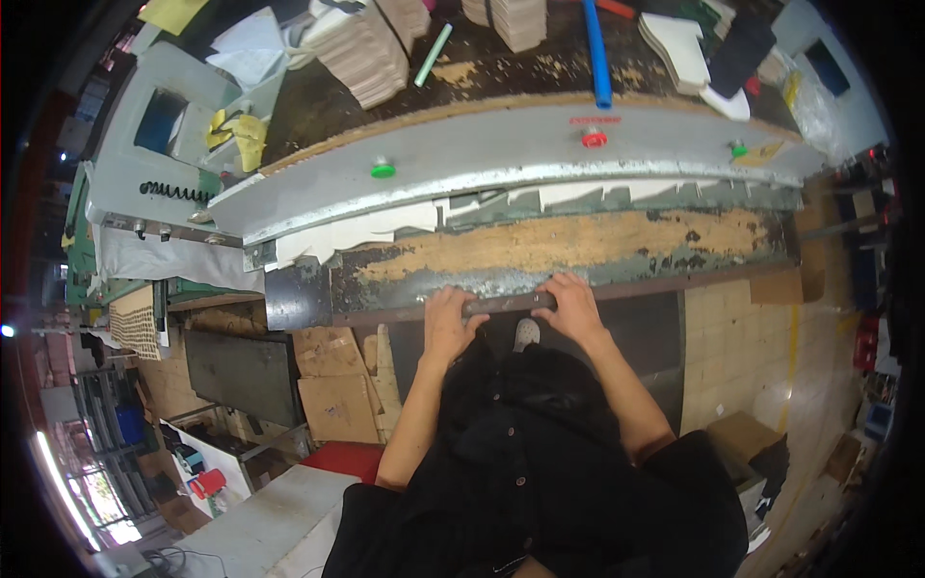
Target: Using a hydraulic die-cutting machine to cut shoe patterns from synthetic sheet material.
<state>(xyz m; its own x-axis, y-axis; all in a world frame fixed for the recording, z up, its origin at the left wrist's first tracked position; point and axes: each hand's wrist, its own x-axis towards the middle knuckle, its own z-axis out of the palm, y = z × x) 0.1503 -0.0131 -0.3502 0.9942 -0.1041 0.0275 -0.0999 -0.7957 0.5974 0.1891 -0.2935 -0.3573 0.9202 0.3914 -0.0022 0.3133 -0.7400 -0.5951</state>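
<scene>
At the front edge of a worn press bed, my left hand [448, 323] is closed around a dark bar-shaped handle [509, 303]. My right hand [570, 306] grips the same bar a little farther right, with its thumb curled toward the left thumb. Just beyond the hands lies the bed's scuffed board [540, 249], its coating worn off in patches. White sheet material [385, 223] with a jagged cut edge lies along the bed's far side, partly under a grey beam [462, 159].
The beam carries a green button [383, 169], a red button [594, 139] and another green button [739, 149]. Bundled stacks of cut pieces [361, 63], a blue rod [597, 58] and a pale green stick [434, 55] lie on top. Flattened cardboard [337, 405] lies at lower left.
</scene>
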